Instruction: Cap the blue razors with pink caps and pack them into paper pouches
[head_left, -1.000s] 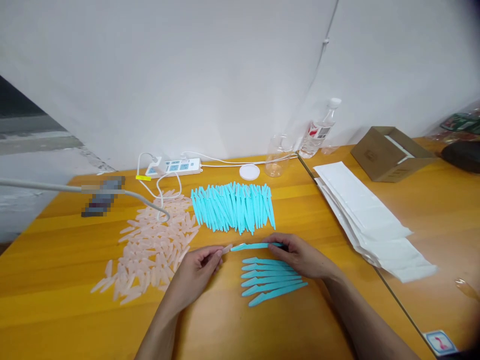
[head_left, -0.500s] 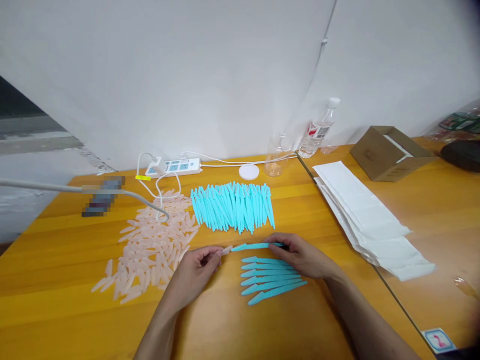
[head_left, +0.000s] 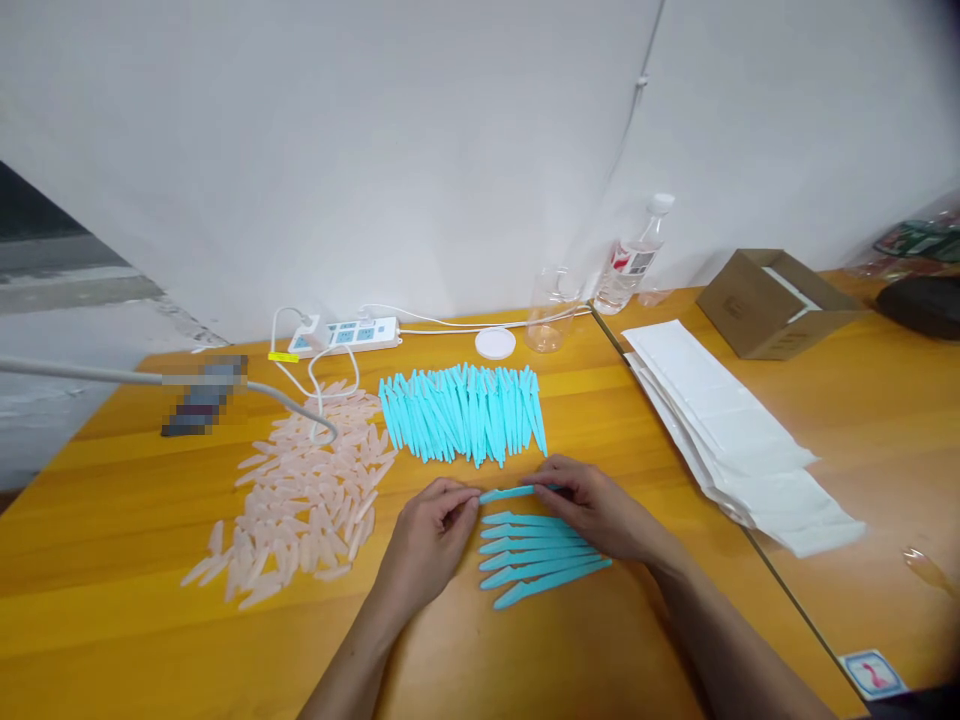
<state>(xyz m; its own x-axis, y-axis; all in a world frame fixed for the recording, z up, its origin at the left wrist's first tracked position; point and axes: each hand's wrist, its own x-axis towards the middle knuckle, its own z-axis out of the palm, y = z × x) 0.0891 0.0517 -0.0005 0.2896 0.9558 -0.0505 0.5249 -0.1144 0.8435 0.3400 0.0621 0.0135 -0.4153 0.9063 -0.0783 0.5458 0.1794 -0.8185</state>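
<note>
My right hand is closed on the handle of a turquoise eyebrow razor, held level with its blade end to the left. My left hand pinches at that blade end; the pale pink blade cap seen there earlier is hidden by the fingers. Just below, several turquoise razors lie in a row, blade ends left. Beyond my hands is a dense pile of more razors. Left of it, many translucent pink caps are spread loosely over the wooden table.
A power strip with white cables, a round white lid, a clear jar and a water bottle stand along the wall. To the right are white packets and an open cardboard box. A blurred-out phone-like object lies left.
My left hand has moved right, bringing the cap from just off the razor's blade end up against it. The cap has gone out of sight between the fingers. My right hand stays nearly still.
</note>
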